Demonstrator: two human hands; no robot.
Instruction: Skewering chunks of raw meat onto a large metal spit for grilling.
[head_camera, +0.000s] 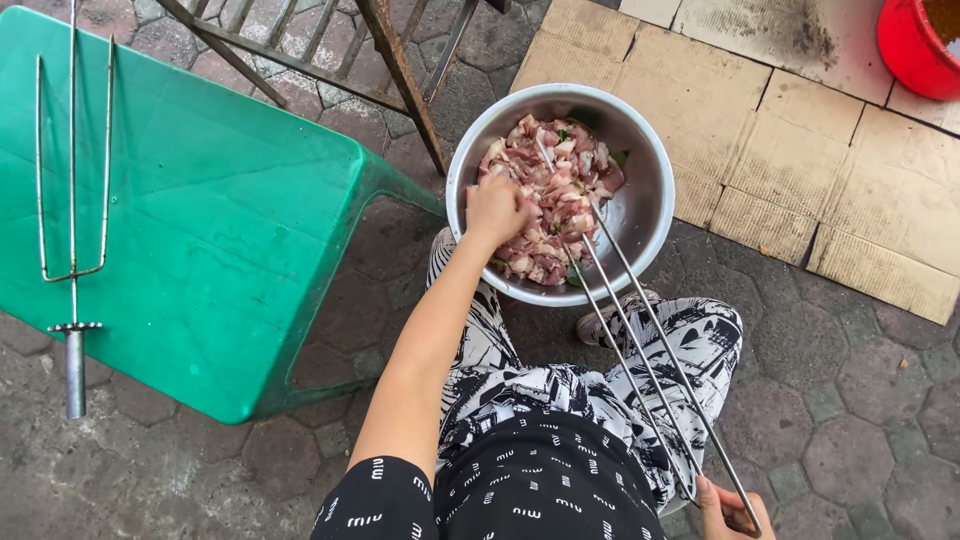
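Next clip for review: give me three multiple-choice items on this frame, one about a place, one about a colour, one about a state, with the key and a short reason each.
1. Where does the spare metal fork skewer lie?
A. On the plastic stool
B. Inside the bowl
C. On the cardboard

2. What colour is the plastic stool?
A. Blue
B. Green
C. White

3. What is the state of the metal bowl?
A. Empty
B. Turned upside down
C. Holding raw meat pieces

Key:
1 A: the spare skewer rests across the stool top, its handle sticking out past the near edge.
2 B: the stool's top and legs are green.
3 C: pink meat pieces fill the bowl, the left hand reaches into them, and the right hand has its grip on a long pronged skewer whose tips lie in the meat.
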